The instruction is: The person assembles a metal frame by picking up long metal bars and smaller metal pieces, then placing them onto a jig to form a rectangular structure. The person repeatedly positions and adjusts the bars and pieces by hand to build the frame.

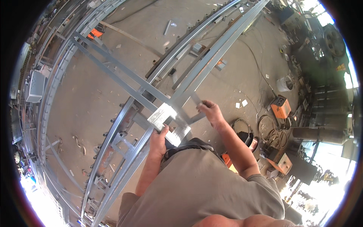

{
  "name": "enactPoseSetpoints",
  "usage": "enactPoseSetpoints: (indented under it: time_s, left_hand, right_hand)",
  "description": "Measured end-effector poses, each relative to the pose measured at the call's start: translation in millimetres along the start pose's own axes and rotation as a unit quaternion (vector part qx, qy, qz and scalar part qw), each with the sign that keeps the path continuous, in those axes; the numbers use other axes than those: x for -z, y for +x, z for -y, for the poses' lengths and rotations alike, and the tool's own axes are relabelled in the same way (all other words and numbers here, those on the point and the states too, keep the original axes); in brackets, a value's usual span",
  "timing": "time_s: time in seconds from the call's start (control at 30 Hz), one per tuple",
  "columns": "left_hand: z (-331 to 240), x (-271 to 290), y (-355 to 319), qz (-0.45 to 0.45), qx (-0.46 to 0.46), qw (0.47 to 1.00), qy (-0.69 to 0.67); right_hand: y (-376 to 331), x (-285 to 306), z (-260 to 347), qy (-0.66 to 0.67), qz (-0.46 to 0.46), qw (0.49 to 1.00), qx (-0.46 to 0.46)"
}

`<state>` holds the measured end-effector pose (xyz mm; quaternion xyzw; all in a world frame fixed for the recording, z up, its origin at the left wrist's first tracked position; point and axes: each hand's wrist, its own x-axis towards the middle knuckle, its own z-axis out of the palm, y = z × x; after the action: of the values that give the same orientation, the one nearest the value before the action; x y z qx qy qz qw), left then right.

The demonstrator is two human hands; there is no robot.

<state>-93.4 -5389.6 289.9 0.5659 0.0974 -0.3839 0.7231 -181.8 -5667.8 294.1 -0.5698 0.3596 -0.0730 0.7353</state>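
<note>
My left hand grips a shiny silver metal plate by its near edge, thumb on top beside a rectangular cutout. Layered edges suggest more than one plate, but I cannot tell how many. To the right, my right hand pinches a thin grey L-shaped metal piece, partly smeared by motion. Its lower leg reaches close to the plate's right side; whether they touch is unclear. Beneath and beyond both hands runs a long steel frame, crossed on the left by two parallel grey bars.
Another curved-looking rail frame stands at the far left. On the right floor are an orange machine, coiled cable, a white bucket and a second orange-sided box. Scraps and a loose cable lie about.
</note>
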Motion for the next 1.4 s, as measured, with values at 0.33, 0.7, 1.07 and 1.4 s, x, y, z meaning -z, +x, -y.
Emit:
enactPoseSetpoints:
  time_s: [0.33, 0.7, 1.07, 1.4]
  left_hand:
    - [-2.4, -88.9, 95.6, -0.037, 0.038, 0.994, -0.096]
    - [-26.4, -167.6, 181.2, -0.131, 0.026, 0.978, -0.158]
    - [-32.3, -249.5, 198.9, -0.239, -0.027, 0.949, -0.206]
    - [-25.5, -382.5, 227.0, -0.22, -0.065, 0.963, -0.141]
  right_hand:
    - [230.6, 62.9, 74.9, -0.11, -0.007, 0.994, 0.011]
    - [348.0, 63.2, 102.1, -0.606, 0.009, 0.765, 0.219]
    - [350.1, 98.5, 80.7, -0.62, 0.247, 0.591, 0.454]
    - [358.7, 188.0, 167.2, -0.359, 0.408, 0.837, 0.065]
